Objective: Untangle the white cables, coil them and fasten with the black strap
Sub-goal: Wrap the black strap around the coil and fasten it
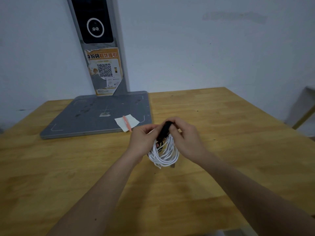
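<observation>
The left hand (142, 142) is gripping the left side of the coiled white cables (164, 153), fingers curled round the upper part of the bundle and forearm reaching in from the lower left. The coil is hanging between the two hands just above the desk (221, 133), its loops drooping toward the viewer and its long axis running roughly from the far top, where it is held, down to the near bottom. The black strap (164, 132) is lying across the top of the coil along that same axis, with one end dangling inside the loops. The right hand (185, 133) is pinching the upper end of the strap against the bundle, wrist bent inward. Both hands are equally near the coil; the right appears better placed to wrap the strap, and fastening does not look finished.
</observation>
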